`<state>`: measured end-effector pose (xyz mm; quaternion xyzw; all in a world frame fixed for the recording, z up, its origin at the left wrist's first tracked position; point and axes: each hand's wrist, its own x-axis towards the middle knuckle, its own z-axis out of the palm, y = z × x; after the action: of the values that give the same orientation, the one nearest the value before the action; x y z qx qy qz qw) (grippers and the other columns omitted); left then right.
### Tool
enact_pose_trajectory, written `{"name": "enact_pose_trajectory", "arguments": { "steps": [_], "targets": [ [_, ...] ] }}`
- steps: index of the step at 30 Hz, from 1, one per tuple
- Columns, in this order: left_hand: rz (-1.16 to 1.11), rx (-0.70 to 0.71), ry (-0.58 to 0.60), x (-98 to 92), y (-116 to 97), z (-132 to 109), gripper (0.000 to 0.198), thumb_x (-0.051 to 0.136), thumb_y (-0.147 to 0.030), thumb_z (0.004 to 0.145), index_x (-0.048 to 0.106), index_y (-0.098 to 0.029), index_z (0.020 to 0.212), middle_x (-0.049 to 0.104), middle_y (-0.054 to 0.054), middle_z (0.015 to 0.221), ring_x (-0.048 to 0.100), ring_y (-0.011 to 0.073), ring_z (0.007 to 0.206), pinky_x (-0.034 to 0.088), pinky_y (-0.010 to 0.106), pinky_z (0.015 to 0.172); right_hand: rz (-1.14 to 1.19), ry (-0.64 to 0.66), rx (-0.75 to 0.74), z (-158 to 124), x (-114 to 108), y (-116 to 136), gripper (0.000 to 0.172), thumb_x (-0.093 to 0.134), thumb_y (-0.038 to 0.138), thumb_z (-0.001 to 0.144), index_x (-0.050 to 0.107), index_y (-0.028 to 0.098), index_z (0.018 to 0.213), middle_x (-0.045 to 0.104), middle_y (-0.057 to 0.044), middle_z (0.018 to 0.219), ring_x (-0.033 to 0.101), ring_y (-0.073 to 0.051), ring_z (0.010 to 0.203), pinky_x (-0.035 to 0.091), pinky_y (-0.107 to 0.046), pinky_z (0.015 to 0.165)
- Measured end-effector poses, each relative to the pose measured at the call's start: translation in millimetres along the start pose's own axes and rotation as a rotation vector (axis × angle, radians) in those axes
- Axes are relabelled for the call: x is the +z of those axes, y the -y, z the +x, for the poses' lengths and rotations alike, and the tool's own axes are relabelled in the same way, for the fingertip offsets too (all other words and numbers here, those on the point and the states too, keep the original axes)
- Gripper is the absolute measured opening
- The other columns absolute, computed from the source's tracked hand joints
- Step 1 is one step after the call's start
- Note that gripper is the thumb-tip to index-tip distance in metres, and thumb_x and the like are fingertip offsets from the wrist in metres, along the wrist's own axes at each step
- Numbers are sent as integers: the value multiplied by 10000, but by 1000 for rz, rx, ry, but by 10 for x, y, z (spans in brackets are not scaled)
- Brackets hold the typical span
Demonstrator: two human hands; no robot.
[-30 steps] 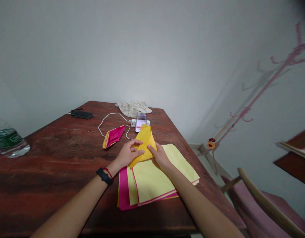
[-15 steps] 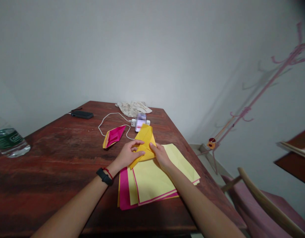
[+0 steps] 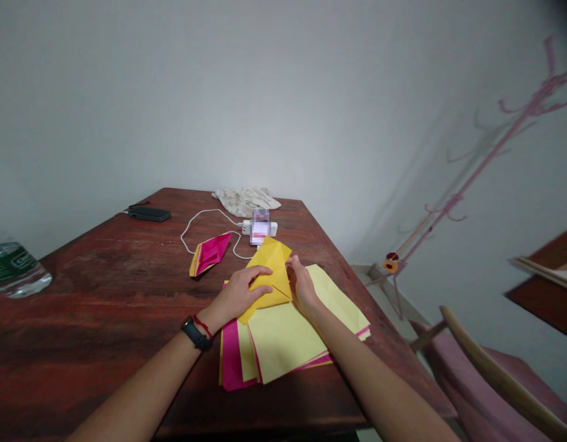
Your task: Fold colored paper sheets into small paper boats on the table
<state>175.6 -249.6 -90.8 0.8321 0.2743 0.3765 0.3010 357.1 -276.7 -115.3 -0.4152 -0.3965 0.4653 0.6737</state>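
A folded yellow paper with a pointed top lies over the near part of a paper stack. My left hand holds it from the left, thumb and fingers on its upper face. Along its right edge stands my right hand, fingers loosely bent and thumb off the paper's face; whether its fingertips touch the edge is hard to see. Beneath both hands is a stack of pale yellow sheets, with magenta sheets showing at the left and lower edges. A folded magenta and yellow paper boat rests to the left.
Behind the papers, a lit phone leans at a white power strip with a white cable. A cloth, a black power bank-like block and a water bottle share the wooden table. A chair stands at right.
My right thumb has come off the yellow paper, and that hand now stands at its right edge. The paper has turned slightly and lies lower, with my left hand still on it.
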Motion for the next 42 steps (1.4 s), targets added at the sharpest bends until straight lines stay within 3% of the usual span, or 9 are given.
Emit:
{"name": "enact_pose_trajectory", "arguments": {
  "steps": [6,9,14,17,23,27,36,42],
  "targets": [
    [-35,-56,40,17,1,-6,200,619,-282,889,727,-216,1043,754,32,1006,693,197,906,521,316,867,-48,74,29,-36,22,40,386,824,475,688,676,194,907,745,-28,787,673,-207,647,533,-338,653],
    [-213,-153,11,65,38,4,221,619,-267,868,691,-186,1061,733,61,1013,696,192,879,542,298,775,-1,45,23,-26,21,41,372,831,459,683,680,191,893,756,-32,781,677,-208,626,531,-331,627],
    [-678,-287,50,124,88,14,500,705,-313,799,504,-198,1242,728,80,977,729,211,842,574,332,746,54,84,54,-43,33,60,364,823,447,699,698,193,928,772,-48,829,704,-233,671,548,-355,659],
    [-765,-341,80,124,88,2,573,749,-377,776,488,-206,1255,743,79,949,738,228,839,579,361,765,47,113,98,-67,43,68,397,820,460,701,710,183,964,776,-66,875,717,-248,718,551,-362,684],
    [-669,-352,157,101,92,5,388,729,-388,799,652,-143,1090,773,109,947,742,245,836,575,361,766,43,193,155,-74,33,33,372,809,479,715,724,154,876,771,-84,856,709,-236,711,545,-345,670],
    [-612,-329,125,97,91,27,361,707,-361,808,676,-139,1092,775,112,982,744,255,866,580,367,777,80,202,154,-69,34,42,370,821,467,707,733,154,883,771,-76,831,707,-232,716,549,-341,667],
    [-140,-174,-112,60,34,-13,244,696,-288,821,698,-207,1051,771,48,943,727,223,883,550,338,843,122,143,119,-60,59,68,358,851,450,680,753,160,866,778,-75,869,726,-249,788,542,-367,767],
    [-28,-119,-215,6,60,7,241,700,-286,827,690,-210,1055,753,45,915,712,213,851,544,350,846,108,86,115,-34,24,47,371,845,445,683,746,171,914,782,-89,926,725,-270,894,563,-377,786]
  ]
}}
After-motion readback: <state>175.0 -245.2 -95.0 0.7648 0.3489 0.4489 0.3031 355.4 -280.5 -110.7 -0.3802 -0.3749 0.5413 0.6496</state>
